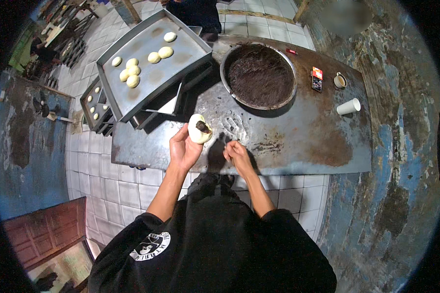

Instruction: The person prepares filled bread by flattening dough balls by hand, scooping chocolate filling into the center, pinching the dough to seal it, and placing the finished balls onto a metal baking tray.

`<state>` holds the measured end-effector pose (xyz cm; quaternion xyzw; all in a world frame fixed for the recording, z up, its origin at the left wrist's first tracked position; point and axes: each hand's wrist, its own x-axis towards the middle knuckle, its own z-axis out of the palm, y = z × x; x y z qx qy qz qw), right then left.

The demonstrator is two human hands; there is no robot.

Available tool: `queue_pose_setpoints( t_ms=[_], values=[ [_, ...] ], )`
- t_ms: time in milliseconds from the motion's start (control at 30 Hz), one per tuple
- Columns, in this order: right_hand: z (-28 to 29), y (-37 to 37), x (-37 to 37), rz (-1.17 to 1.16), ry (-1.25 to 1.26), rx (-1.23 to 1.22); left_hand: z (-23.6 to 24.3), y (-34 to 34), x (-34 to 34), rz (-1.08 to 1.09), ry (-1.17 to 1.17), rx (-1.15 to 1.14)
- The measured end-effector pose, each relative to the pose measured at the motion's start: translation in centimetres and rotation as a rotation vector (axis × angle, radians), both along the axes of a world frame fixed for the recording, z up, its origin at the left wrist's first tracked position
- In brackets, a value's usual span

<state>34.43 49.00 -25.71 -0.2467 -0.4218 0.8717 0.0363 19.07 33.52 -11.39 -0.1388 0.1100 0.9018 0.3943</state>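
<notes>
My left hand (183,148) holds up a pale piece of dough (196,135) with a dark lump of filling (203,127) in its middle. The dough rests on the fingers, above the table's near edge. To the right, apart from the dough, my right hand (236,154) hovers with its fingers curled together; whether anything is in them I cannot make out. Beyond both hands stands a round metal basin (223,73) of dark crumbly filling (259,73). At the upper left, a metal tray (151,93) carries several pale dough balls (132,80).
The worn metal table (298,127) has dark smears and white flour marks. On its right are a white cup lying on its side (348,106), a cup of brown drink (340,80) and a red and black pack (317,79). A lower tray (95,105) holds more dough. A person (193,14) stands across the table.
</notes>
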Motion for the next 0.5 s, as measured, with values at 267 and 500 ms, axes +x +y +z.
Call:
queue_pose_setpoints(
  t_ms=[267, 500],
  values=[
    [9.9, -4.4, -4.6, 0.120, 0.207, 0.033, 1.4, -4.6, 4.7, -0.098, 0.138, -0.009],
    [14.6, -5.3, -0.3, 0.305, 0.293, 0.617, 1.0, -7.6, 6.2, -0.327, 0.827, -0.856]
  ],
)
